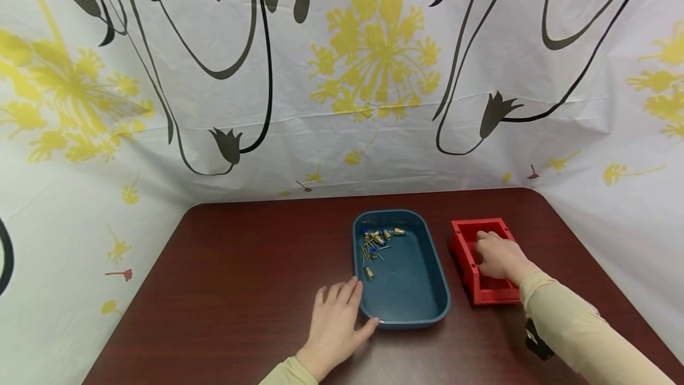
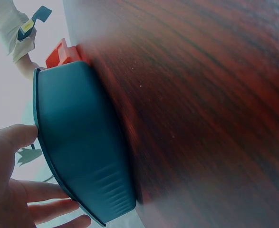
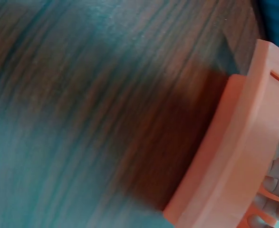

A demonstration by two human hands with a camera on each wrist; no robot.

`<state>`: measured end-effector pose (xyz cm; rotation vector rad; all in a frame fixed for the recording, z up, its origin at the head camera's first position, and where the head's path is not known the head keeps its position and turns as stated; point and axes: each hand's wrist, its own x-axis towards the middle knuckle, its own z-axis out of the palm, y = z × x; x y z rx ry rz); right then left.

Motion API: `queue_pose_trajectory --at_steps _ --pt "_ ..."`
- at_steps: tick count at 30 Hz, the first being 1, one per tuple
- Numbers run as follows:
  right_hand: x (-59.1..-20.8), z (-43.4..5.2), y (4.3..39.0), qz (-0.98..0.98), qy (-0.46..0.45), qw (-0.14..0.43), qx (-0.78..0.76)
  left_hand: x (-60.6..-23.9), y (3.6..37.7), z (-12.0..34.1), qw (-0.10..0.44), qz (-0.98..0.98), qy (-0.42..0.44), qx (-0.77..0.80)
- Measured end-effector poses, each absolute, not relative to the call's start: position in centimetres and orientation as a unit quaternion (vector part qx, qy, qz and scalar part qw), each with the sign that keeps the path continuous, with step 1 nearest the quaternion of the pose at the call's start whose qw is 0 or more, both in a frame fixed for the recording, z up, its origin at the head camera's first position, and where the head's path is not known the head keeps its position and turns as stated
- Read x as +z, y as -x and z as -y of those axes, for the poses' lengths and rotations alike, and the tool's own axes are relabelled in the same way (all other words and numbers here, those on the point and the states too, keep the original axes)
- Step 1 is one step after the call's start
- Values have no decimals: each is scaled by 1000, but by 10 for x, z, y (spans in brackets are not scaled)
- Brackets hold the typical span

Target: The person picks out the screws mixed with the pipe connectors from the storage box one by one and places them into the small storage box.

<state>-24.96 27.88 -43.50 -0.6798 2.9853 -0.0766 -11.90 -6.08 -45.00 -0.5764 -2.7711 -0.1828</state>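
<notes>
Lying in the blue tray [image 1: 411, 296]: small brass parts [image 1: 376, 242]. Left hand [image 1: 336, 325] rests flat, fingers straight, touching its rim; right hand [image 1: 499, 257] reaches into the red bin [image 1: 462, 251], grip undeterminable.

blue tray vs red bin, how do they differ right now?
The blue tray is a shallow oval with rounded corners; the red bin is a smaller box with square corners and thick walls.
The blue tray holds small brass fittings and screws; nothing shows in the red bin besides the right hand reaching in.
The left hand rests against the blue tray's outer rim, not inside.
Both sit on the dark wooden table.
</notes>
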Motion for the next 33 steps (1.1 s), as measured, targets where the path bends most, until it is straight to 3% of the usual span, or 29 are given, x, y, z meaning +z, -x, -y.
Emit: queue_pose_trajectory --at_steps 8,33 --pt "-444 -277 248 -976 207 66 -29 -451 118 61 156 965 202 -65" --pt "-447 -277 248 -975 204 73 -45 -450 119 61 160 965 198 -64"
